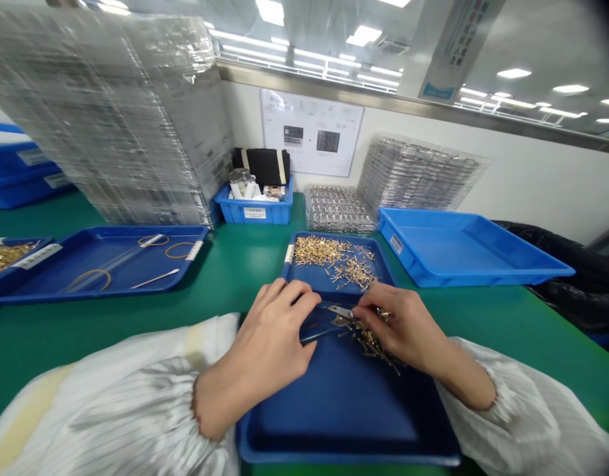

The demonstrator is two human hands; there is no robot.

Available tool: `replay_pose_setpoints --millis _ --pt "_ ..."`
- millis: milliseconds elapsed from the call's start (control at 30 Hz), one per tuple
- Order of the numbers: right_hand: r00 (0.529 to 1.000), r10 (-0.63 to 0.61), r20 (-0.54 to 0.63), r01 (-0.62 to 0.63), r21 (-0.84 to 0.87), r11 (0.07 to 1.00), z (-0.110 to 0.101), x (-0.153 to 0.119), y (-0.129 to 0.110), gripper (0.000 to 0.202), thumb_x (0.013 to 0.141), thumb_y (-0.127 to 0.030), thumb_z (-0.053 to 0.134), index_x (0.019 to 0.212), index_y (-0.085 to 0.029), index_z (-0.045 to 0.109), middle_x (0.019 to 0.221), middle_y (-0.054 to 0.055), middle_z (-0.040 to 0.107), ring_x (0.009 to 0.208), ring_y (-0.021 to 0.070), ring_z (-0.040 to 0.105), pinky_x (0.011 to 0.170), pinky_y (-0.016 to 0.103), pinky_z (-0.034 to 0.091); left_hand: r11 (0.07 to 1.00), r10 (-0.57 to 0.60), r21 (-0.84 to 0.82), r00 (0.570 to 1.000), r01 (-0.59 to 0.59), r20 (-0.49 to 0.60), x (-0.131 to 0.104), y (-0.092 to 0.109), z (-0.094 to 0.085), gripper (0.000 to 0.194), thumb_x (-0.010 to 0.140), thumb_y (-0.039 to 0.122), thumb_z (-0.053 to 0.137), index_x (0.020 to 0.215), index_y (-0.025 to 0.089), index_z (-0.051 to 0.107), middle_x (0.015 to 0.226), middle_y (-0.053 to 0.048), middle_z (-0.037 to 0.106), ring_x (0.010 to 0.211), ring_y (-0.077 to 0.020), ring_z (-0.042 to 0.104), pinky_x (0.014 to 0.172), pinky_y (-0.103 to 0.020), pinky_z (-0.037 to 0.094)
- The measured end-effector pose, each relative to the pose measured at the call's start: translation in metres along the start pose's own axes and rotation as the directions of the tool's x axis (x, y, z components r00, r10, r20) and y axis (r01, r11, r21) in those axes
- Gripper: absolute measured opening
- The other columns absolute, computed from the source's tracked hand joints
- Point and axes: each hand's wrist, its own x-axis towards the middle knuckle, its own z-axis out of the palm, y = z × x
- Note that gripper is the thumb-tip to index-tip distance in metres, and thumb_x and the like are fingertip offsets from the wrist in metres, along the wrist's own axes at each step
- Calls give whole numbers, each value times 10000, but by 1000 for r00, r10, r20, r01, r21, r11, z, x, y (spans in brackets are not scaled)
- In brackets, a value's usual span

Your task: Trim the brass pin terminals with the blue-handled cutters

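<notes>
My left hand point(279, 330) is wrapped round the blue handles of a pair of pliers point(340, 313), whose metal jaws point right. At the jaw tips, the fingers of my right hand point(401, 324) are pinched together. What they hold is too small and covered to make out, though small gold metal pins point(371, 340) lie in a loose heap just beneath. That heap rests in the near dark blue tray point(348, 423). Behind it, a second blue tray point(340, 291) carries more gold-coloured pins point(321, 251).
A light blue tray point(463, 248) sits at right, beside clear plastic trays point(418, 175). On the left, a dark blue tray point(130, 258) holds rubber bands and a cotton swab point(155, 279). Wrapped stacks point(120, 119) rise behind it. A blue bin point(254, 210) stands at the back.
</notes>
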Motion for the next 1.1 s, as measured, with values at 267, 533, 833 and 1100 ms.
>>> replay_pose_setpoints --millis 267,533,833,1100 --pt "996 -53 -76 46 -100 994 11 1 10 301 843 -127 462 1140 -165 493 1062 83 552 958 180 532 858 301 442 975 -206 75 976 211 -69 5 -5 0 329 661 151 562 986 188 531 1007 -44 542 909 -252 476 794 -417 398" --pt "997 -11 71 24 -182 983 14 0 1 296 840 -206 495 1121 -113 486 1038 125 560 967 233 519 847 373 461 954 -261 130 962 269 -80 3 -8 -1 320 668 173 545 987 196 542 996 -39 551 902 -254 485 790 -409 409" --pt "931 -150 332 230 -217 949 21 2 0 354 832 -55 426 1163 -150 508 1162 95 531 1039 202 475 882 344 414 951 -254 162 965 262 -72 4 -8 1 321 675 180 542 995 193 535 1001 -51 549 901 -257 490 793 -408 408" --pt "950 29 312 111 -423 900 14 1 3 190 757 9 468 730 -149 571 740 53 562 683 164 515 639 270 412 965 -216 145 976 219 -35 3 -8 -1 339 669 164 543 1007 184 529 1023 -68 542 896 -267 488 782 -429 404"
